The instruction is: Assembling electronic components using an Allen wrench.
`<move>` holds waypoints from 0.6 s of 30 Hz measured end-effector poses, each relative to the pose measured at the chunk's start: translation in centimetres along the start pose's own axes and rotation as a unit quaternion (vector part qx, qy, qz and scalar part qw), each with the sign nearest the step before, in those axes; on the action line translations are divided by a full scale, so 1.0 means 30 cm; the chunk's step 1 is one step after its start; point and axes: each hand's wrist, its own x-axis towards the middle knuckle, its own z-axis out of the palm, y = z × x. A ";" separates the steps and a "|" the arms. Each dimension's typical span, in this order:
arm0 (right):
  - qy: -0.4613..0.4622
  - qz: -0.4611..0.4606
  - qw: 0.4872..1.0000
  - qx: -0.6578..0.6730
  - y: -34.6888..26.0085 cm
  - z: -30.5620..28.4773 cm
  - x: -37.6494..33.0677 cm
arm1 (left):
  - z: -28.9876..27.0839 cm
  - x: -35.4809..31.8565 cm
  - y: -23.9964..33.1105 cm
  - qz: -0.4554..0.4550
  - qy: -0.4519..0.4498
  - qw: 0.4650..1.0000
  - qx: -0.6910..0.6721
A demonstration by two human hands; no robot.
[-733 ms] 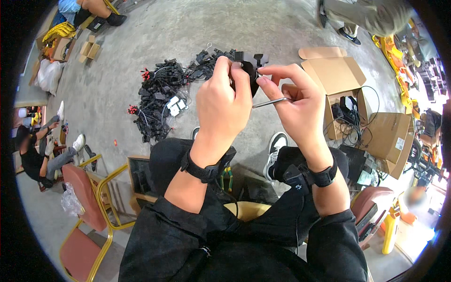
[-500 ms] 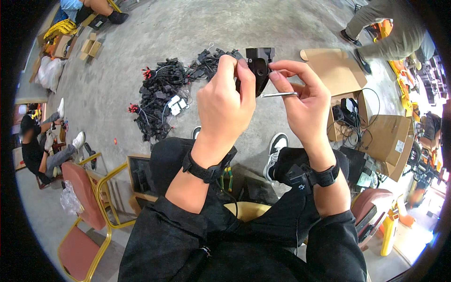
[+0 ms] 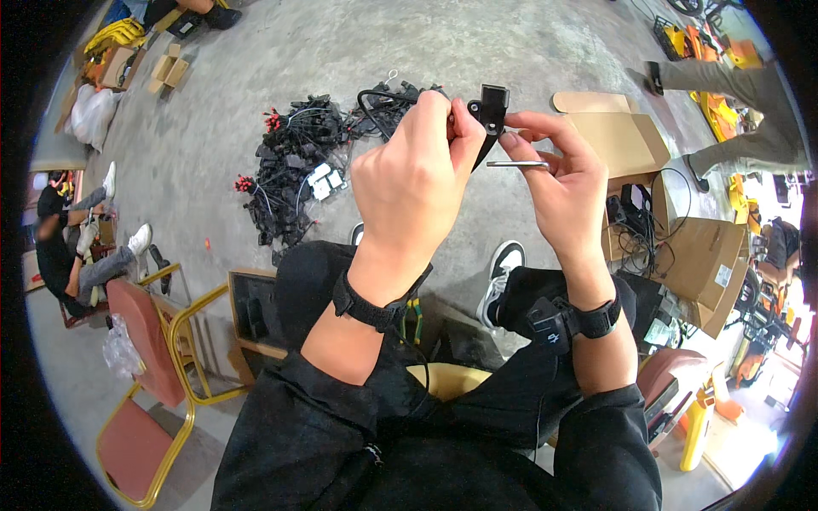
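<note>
My left hand [image 3: 417, 166] is closed on a small black part with a bracket [image 3: 492, 106], held up in front of my chest. A black cable [image 3: 368, 111] loops out behind that hand. A bright round spot, like a screw or hole, shows on the part's face. My right hand [image 3: 567, 175] is beside it, thumb and forefinger bent close to the part's right edge; whether they pinch something tiny there I cannot make out. A thin silver metal rod [image 3: 517, 163] lies across the right fingers and points left. Its inner end is hidden in the hand.
A heap of black parts with cables and red tips [image 3: 294, 162] lies on the concrete floor ahead. At right stands an open cardboard box [image 3: 694, 264] near tangled cables. Chairs [image 3: 141, 341] are at left. One person [image 3: 64, 255] sits at far left; another's legs [image 3: 737, 128] are at far right.
The black part has turned in my left hand, showing its bracket more edge-on, and a cable loop has come into sight. Both hands shifted slightly right. The standing person's legs moved.
</note>
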 end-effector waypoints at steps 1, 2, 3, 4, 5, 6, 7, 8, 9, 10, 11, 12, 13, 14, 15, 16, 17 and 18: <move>0.001 -0.007 1.000 0.002 0.000 0.001 0.000 | -0.002 -0.001 -0.001 -0.002 -0.003 1.000 0.004; 0.002 -0.015 1.000 0.005 0.001 0.002 0.000 | -0.003 -0.001 -0.002 -0.004 -0.006 1.000 -0.002; 0.002 -0.011 1.000 0.008 0.002 0.002 0.001 | -0.002 -0.002 -0.003 -0.006 -0.007 1.000 -0.005; 0.001 -0.008 1.000 0.012 0.002 0.003 0.000 | -0.002 -0.002 -0.004 -0.010 -0.009 1.000 -0.007; 0.001 -0.005 1.000 0.023 0.003 0.003 0.000 | -0.002 -0.003 -0.004 -0.014 -0.011 1.000 -0.008; 0.001 -0.005 1.000 0.016 0.004 0.004 0.000 | -0.001 -0.003 -0.004 -0.019 -0.013 1.000 -0.007; 0.001 -0.006 1.000 0.017 0.005 0.005 0.000 | -0.001 -0.003 -0.004 -0.021 -0.014 1.000 -0.004; 0.001 -0.008 1.000 0.029 0.005 0.006 0.000 | -0.002 -0.003 -0.005 -0.023 -0.015 1.000 -0.005; 0.000 -0.011 1.000 0.017 0.006 0.007 0.000 | -0.002 -0.003 -0.006 -0.023 -0.015 1.000 -0.004; 0.000 -0.015 1.000 0.016 0.006 0.008 0.001 | -0.003 -0.002 -0.006 -0.022 -0.014 1.000 -0.001; 0.000 -0.019 1.000 0.023 0.006 0.009 0.001 | -0.004 -0.002 -0.005 -0.024 -0.015 1.000 -0.005; 0.001 -0.023 1.000 0.011 0.006 0.010 0.002 | -0.006 -0.003 -0.004 -0.026 -0.016 1.000 -0.006; 0.002 -0.026 1.000 0.008 0.004 0.010 0.002 | -0.007 -0.003 -0.002 -0.030 -0.021 0.999 -0.004; 0.003 -0.029 1.000 0.005 0.003 0.011 0.003 | -0.008 -0.004 0.000 -0.071 -0.040 0.996 -0.033; 0.001 -0.024 1.000 0.005 0.000 0.012 0.002 | -0.010 -0.004 0.004 -0.114 -0.062 0.990 -0.059; -0.001 -0.018 1.000 0.005 -0.003 0.013 0.001 | -0.010 -0.003 0.007 -0.157 -0.085 0.980 -0.085; 0.005 -0.009 1.000 0.002 -0.007 0.014 -0.001 | -0.009 0.001 0.008 -0.212 -0.099 0.960 -0.154; 0.001 -0.017 1.000 0.017 -0.010 0.017 -0.004 | -0.006 0.009 0.007 -0.265 -0.112 0.932 -0.222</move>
